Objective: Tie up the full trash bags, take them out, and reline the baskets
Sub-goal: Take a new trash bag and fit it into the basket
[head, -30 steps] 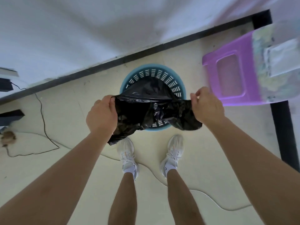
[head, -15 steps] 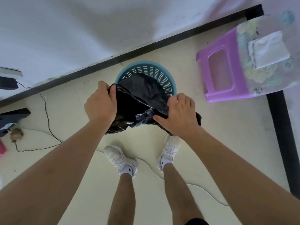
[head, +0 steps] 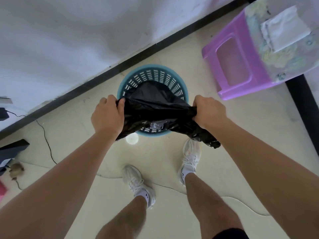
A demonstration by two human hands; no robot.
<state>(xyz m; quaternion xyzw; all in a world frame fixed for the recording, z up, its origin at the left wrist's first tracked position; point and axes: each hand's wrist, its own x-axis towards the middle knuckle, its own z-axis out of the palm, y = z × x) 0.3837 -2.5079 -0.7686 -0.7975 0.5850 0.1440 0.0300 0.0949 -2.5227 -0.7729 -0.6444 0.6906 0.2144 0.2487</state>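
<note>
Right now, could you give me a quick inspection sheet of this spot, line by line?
Surface: cream tiled floor, bare around the feet.
Job's things: black plastic trash bag stretched over the round blue slotted basket, its mouth not yet over the rim.
Clutter: purple plastic stool with a folded white cloth on top.
Grippers: left hand and right hand each clench a bag edge.
Cables: thin black cable at left; white cable near the shoes.
Surroundings: white wall, black baseboard.

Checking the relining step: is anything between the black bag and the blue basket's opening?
Nothing visible blocks it. The left hand and right hand hold the black bag stretched directly above the blue basket, part of it already hanging inside. The purple stool stands off to the right.
</note>
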